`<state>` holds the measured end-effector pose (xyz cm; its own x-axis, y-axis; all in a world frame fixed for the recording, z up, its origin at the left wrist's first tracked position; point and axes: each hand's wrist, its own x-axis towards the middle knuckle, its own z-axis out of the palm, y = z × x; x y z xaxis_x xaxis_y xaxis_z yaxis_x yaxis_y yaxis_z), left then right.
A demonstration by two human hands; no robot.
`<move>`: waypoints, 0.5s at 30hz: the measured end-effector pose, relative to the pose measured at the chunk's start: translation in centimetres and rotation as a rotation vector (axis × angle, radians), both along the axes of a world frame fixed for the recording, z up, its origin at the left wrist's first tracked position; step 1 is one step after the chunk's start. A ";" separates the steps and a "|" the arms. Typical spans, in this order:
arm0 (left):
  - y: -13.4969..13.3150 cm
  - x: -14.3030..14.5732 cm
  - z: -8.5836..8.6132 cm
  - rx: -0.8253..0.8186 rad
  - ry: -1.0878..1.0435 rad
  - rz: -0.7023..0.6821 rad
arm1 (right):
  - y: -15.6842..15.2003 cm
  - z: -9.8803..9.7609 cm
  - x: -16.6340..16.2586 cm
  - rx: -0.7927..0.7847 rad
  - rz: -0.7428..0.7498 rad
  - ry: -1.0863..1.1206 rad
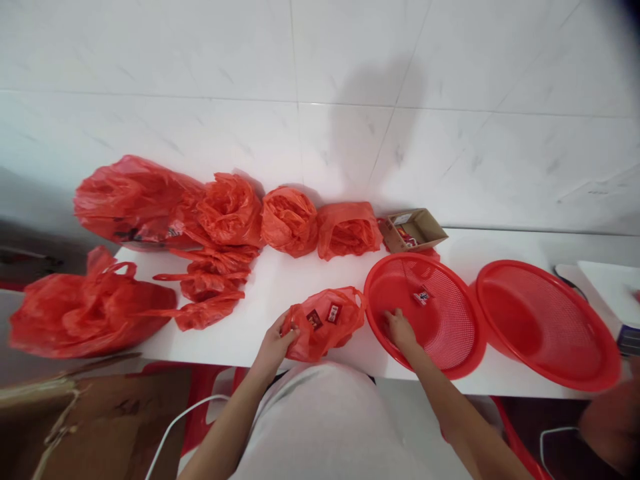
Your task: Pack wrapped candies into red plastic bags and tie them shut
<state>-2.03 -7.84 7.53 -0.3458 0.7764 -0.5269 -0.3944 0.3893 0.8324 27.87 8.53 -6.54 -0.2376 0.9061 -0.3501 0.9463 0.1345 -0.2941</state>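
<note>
My left hand (276, 344) grips the edge of a small red plastic bag (325, 323) that lies on the white table (280, 287) near its front edge; small packets show through the plastic. My right hand (399, 328) reaches into a red mesh basket (450, 347) just right of the bag, fingers curled on the basket's bottom. Whether they hold anything is hidden. A small printed packet (423, 295) lies in the basket beyond my right hand.
Several filled red plastic bags (230, 210) line the back and left of the table against the white wall. A small open cardboard box (414, 230) sits behind the basket. A second red basket (547, 323) stands at the right. A brown carton (90, 420) sits lower left.
</note>
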 end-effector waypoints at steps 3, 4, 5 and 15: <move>-0.3 0.0 -0.1 -0.004 0.016 -0.001 | 1.5 1.4 -0.1 -0.023 -0.085 0.172; -0.4 0.0 -0.1 -0.004 0.021 0.000 | 2.0 2.4 -0.3 -0.023 -0.111 0.235; -0.5 0.0 -0.2 -0.003 0.025 0.002 | 2.4 3.5 -0.6 -0.015 -0.130 0.293; -0.3 0.6 -0.2 0.008 0.019 0.030 | -2.5 10.3 -12.3 -0.404 0.067 0.891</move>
